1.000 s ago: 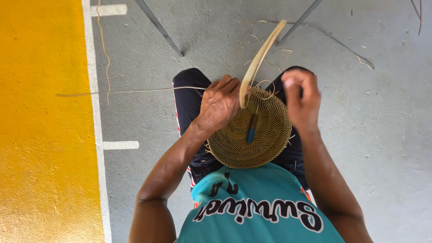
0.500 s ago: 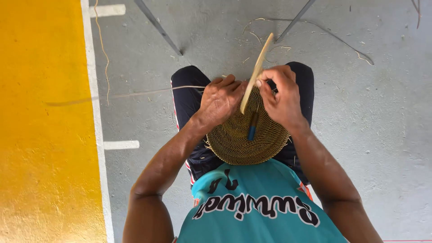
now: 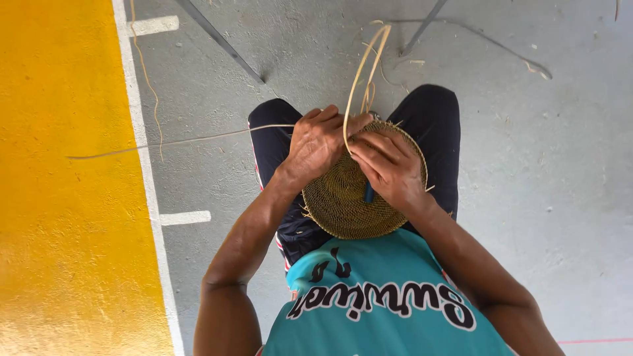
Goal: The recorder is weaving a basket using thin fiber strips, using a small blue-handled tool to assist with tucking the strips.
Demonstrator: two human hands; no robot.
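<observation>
Centre frame, I see the round woven disc [image 3: 343, 204] on the lap | left hand [image 3: 316, 146] grips its upper-left rim | right hand [image 3: 389, 168], nearer, pinches the pale strip [image 3: 359, 72], looping toward the top of the frame

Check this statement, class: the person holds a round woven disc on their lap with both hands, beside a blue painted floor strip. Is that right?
Not quite. The floor strip is yellow, not blue, as the head view shows. The rest stands: both the left hand and the right hand hold the round woven disc on the lap.
</observation>
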